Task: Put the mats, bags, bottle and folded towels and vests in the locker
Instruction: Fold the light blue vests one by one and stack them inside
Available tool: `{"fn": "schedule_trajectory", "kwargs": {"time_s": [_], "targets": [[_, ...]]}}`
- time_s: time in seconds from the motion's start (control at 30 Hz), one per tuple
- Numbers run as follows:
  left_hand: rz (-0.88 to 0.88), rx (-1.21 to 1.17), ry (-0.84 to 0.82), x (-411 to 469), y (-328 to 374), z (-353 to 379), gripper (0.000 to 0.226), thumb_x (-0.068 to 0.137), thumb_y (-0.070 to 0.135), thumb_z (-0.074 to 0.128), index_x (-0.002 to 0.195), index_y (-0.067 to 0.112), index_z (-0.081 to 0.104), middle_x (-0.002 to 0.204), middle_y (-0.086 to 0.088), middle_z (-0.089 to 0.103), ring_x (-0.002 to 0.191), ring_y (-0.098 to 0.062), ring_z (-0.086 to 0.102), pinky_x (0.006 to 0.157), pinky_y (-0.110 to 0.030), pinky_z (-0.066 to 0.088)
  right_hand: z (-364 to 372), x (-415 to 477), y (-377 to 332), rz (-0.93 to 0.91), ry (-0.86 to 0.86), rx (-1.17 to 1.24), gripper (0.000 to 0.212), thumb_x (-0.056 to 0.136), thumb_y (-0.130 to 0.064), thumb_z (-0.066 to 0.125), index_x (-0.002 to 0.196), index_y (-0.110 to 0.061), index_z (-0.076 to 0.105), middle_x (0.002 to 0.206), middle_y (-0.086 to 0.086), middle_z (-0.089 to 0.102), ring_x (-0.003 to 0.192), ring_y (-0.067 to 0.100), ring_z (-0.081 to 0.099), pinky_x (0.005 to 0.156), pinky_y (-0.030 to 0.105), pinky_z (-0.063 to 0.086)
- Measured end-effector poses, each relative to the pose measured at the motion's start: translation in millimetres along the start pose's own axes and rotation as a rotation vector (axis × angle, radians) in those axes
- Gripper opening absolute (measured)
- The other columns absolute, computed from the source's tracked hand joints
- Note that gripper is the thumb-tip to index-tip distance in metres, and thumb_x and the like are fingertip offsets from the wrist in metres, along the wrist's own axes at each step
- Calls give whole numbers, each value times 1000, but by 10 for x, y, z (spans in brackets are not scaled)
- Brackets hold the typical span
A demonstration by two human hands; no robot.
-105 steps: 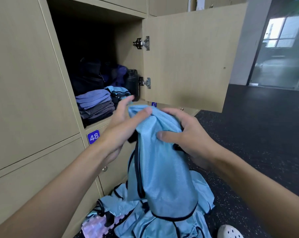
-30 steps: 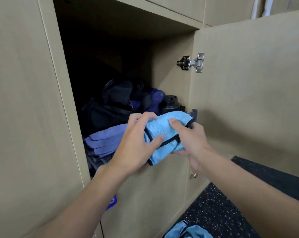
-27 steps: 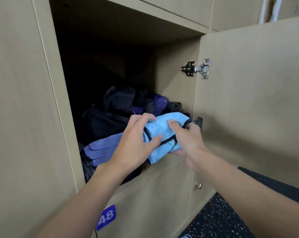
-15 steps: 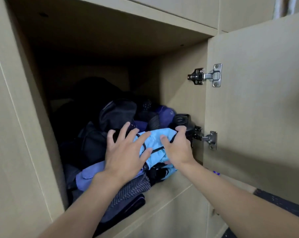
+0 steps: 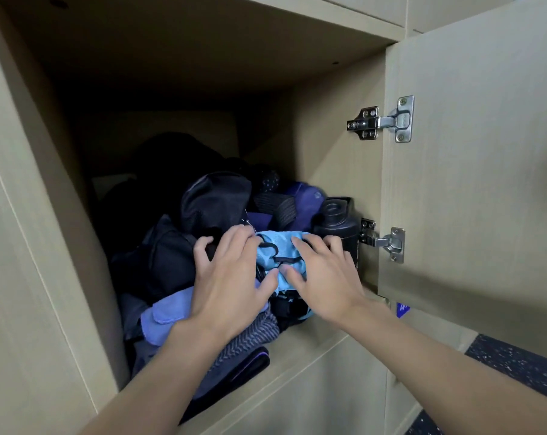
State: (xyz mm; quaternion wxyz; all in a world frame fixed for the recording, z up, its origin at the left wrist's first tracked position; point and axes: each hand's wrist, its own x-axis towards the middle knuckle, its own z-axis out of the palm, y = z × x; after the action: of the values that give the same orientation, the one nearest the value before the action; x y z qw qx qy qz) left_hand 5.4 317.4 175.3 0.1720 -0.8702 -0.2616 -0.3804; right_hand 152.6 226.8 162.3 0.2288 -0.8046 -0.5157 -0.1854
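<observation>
The left grip [image 5: 231,277] and the right grip [image 5: 322,274] lay side by side on the folded vest [image 5: 276,255], both released, fingers spread and pressing flat rather than curled round anything; the vest sat between and beneath them, inside the locker [image 5: 335,171], on top of the heap near its front edge. It was a small bundle of pale blue mesh-like cloth edged with black binding, the binding looping across its upper face. It looked light, thin and limp, the sort of fabric likely to spring out of its fold once pressure comes off; the safest hold would probably be across the whole bundle, thumb under and fingers over, or along the bound edges, which seemed a little firmer than the open cloth; no care for breakage seemed needed, only for keeping the fold. Just beyond the right grip's fingertips stood the black bottle [image 5: 336,221], upright against the locker's side wall and touching or nearly touching the vest; past the left grip's fingertips lay a black bag [image 5: 215,199]; under the left wrist lay folded towels [image 5: 168,309], lilac above striped grey, slightly overhanging the shelf. The open door [image 5: 485,183] hung to the outside of the right grip.
</observation>
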Motion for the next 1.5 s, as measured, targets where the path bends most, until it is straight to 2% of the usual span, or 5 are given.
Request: {"fn": "schedule_trajectory", "kwargs": {"time_s": [0.27, 0.5, 0.77, 0.97, 1.5], "targets": [[24, 18, -83, -51, 29, 15, 53, 88, 53, 37, 131, 27, 52, 106, 13, 69, 139, -15, 42, 106, -44, 20, 85, -69, 58, -37, -58, 137, 70, 96, -61, 40, 155, -29, 18, 159, -12, 20, 135, 19, 27, 103, 38, 37], [77, 108, -148, -89, 32, 47, 51, 89, 56, 44, 126, 29, 66, 150, 1, 48, 143, -20, 37, 105, -51, 23, 190, -80, 88, -54, -71, 201, 62, 98, -54, 41, 154, -39, 20, 161, -9, 20, 138, 17, 27, 102, 36, 41], [91, 133, -198, -84, 28, 88, 57, 86, 59, 36, 119, 27, 71, 122, 11, 68, 137, -17, 45, 104, -52, 21, 261, -70, 112, -27, -150, 249, 61, 97, -52, 45, 153, -42, 20, 161, -13, 18, 141, 13, 22, 103, 37, 38], [112, 155, -324, -63, 35, 37, 65, 86, 61, 24, 137, 32, 52, 138, 15, 56, 151, -12, 15, 108, -49, 3, 287, -67, 117, 5, -205, 301, 61, 97, -48, 47, 152, -44, 21, 162, -14, 14, 145, 13, 16, 109, 39, 32], [77, 90, -391, -59, 56, -46, 58, 95, 57, 36, 144, 27, 34, 150, 16, 40, 152, -13, -3, 112, -49, -3, 338, -205, 59, 61, -117, 446, 60, 99, -43, 49, 153, -37, 24, 163, -9, 12, 147, 15, 17, 114, 38, 29]]}}
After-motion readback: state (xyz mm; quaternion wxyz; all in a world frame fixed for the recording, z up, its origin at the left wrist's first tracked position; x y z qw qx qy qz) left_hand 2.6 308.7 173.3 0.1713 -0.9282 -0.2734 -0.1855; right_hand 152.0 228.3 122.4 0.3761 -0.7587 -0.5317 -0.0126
